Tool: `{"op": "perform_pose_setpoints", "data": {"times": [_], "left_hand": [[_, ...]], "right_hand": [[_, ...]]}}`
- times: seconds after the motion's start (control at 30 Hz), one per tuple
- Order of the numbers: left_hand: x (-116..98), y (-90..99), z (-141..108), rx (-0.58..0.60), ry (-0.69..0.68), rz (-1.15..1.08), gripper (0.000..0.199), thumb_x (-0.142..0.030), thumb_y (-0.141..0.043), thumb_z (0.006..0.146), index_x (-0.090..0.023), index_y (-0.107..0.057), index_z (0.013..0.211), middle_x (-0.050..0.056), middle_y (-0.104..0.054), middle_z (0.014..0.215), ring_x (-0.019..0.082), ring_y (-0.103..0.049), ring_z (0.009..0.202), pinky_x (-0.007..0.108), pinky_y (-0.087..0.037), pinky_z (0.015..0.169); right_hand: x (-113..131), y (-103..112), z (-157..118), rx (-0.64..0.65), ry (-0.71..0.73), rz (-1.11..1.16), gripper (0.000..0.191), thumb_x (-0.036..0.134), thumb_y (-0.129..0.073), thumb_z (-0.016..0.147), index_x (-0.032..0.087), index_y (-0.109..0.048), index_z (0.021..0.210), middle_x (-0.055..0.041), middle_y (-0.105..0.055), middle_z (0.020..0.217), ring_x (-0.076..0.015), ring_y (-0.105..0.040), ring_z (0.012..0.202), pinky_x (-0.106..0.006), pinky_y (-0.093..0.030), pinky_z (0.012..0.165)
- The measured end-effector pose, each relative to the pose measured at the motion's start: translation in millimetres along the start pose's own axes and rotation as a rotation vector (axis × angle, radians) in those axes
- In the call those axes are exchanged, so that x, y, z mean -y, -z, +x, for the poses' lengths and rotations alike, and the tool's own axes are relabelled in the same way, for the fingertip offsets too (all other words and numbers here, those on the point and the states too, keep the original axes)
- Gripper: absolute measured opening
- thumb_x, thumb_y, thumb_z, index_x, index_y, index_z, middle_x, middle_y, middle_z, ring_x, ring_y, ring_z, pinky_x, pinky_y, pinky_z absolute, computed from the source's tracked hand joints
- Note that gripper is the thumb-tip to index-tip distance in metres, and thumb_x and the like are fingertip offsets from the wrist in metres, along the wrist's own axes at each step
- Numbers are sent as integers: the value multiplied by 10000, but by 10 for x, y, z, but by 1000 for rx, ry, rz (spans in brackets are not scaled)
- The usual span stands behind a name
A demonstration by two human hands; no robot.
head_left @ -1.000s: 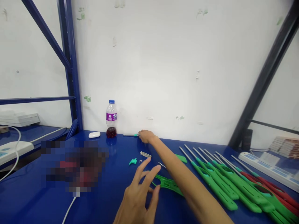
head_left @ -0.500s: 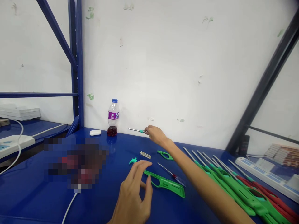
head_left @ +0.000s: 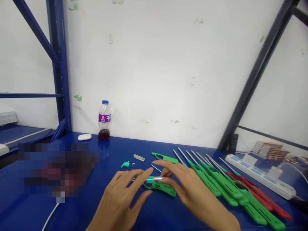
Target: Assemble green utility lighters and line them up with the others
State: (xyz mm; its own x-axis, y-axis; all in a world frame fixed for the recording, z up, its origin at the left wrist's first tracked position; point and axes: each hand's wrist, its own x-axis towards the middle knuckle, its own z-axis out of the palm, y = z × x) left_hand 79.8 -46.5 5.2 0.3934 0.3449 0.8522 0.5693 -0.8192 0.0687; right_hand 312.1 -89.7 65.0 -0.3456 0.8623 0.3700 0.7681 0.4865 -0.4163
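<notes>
My right hand point(head_left: 186, 184) pinches one end of a thin metal lighter tube with a teal collar point(head_left: 150, 179), held level above the table. My left hand point(head_left: 122, 197) is at the tube's other end, thumb and fingers apart. The tube passes behind its index finger, so I cannot see any contact there. Below the tube lies an opened green lighter shell half point(head_left: 166, 190), partly covered by the hands. Behind it are another green shell piece point(head_left: 165, 157), a teal trigger point(head_left: 125, 164), a small clear part point(head_left: 139, 157) and a screwdriver point(head_left: 156, 167), mostly hidden by my right hand.
Several green lighters point(head_left: 226, 184) and red lighters point(head_left: 264, 195) lie in a row on the right, beside a white power strip point(head_left: 260, 175). A drink bottle point(head_left: 104, 123) and a white case point(head_left: 84, 137) stand by the wall. A pixelated patch hides something at left.
My right hand has brought the tube from near the wall back toward me, to my left hand. The view has turned right, and more of the power strip shows.
</notes>
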Motion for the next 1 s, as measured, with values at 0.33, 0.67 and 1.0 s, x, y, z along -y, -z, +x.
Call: {"op": "perform_pose_setpoints", "data": {"times": [0.33, 0.67, 1.0], "left_hand": [[374, 124, 4, 77, 222, 17, 246, -384, -497, 1082, -316, -721, 1156, -8, -813, 1052, 225, -748, 897, 347, -548, 834], [532, 381, 117, 124, 584, -46, 395, -604, -509, 993, -302, -736, 1105, 18, -806, 1072, 286, -743, 957, 337, -575, 810], [495, 299, 76, 301, 548, -200, 327, -520, -505, 1005, -293, -710, 1123, 1, -792, 985, 241, -753, 871, 303, -560, 783]], "right_hand": [[-247, -146, -76, -152, -212, 143, 477, 544, -407, 1097, 387, -508, 1536, -48, -684, 1403, -283, -634, 1277, -445, -512, 1075], [-497, -301, -46, 74, -272, -13, 372, 480, -726, 946, 270, -755, 1252, -83, -736, 1238, -315, -672, 1150, -399, -499, 1004], [-386, -165, -72, 67, -328, 202, 492, 378, -866, 821, 360, -694, 1282, -7, -727, 1161, -260, -663, 1074, -341, -507, 936]]}}
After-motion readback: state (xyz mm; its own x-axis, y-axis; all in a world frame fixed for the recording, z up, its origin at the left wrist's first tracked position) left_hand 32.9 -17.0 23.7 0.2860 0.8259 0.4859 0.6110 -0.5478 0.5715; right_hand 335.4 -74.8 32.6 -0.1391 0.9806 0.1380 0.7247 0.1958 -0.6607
